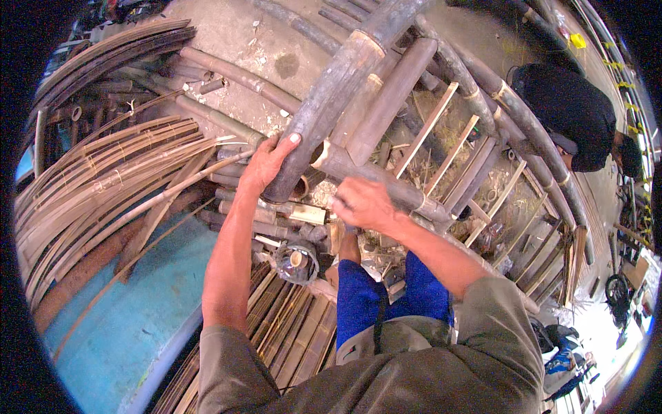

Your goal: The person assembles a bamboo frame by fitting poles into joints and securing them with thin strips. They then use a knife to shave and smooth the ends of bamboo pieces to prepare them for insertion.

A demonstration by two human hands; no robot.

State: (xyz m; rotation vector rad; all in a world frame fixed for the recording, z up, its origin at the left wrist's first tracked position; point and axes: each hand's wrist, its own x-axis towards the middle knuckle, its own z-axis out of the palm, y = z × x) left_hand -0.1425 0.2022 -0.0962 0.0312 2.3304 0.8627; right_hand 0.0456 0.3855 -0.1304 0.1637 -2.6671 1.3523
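Our left hand (265, 164) grasps the lower end of a thick, dark-grey, round bamboo pole (324, 103), thumb on top; the pole slants up and right from it. Our right hand (365, 203) is clenched beside that end; we cannot tell whether it holds anything. Just above it runs a brown-grey bamboo crosspiece (386, 181). Left of our left hand lie long, pale-tan split-bamboo strips (89, 186).

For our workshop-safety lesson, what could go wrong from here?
The thick bamboo pole might roll or slip, since only the left hand steadies its near end. The right hand works close by, so a slip could knock it. Loose bamboo pieces nearby might cause a stumble.
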